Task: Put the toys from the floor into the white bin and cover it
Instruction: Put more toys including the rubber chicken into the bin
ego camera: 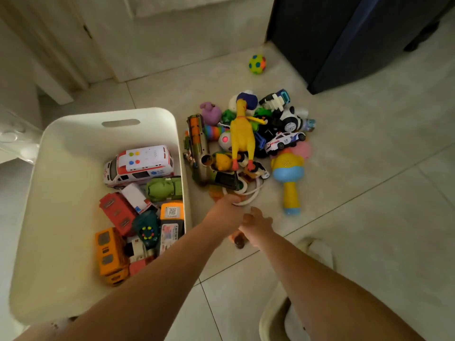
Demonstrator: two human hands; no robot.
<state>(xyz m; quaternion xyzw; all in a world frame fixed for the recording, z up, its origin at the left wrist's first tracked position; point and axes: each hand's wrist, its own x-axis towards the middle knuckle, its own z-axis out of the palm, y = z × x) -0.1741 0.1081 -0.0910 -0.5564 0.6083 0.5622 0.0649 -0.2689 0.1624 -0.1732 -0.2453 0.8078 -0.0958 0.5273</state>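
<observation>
White bin [61,193] is sitting on the floor [369,193] to my left, uncovered. I'm not making out a lid anywhere. It's holding mostly vehicles, all crowding its right side: ambulance [140,163], red truck [117,212], orange bus [110,257], green toy [165,188], plus smaller bits.

Toy pile [268,129] is lying just right of the bin, straight ahead of both hands. Toy blaster [197,148] is lying just beside the bin's right wall, its long axis running away from me, parallel to the wall. Rubber chicken [242,134] is lying on top, same axis, feet toward me. Microphone toy [288,173] is sitting at the pile's right edge, handle toward me. Spotted ball [256,64] is sitting well apart on the far side, by the dark cabinet [344,33].

Left hand [225,212] is at the pile's near edge, fingers curling round a white loop [248,196]. It's the hand nearer the bin, so I'm judging the drop goes left over the wall. Right hand [258,223] is hovering just beside it over a small brown toy [237,241]. I can't tell whether it's gripping.
</observation>
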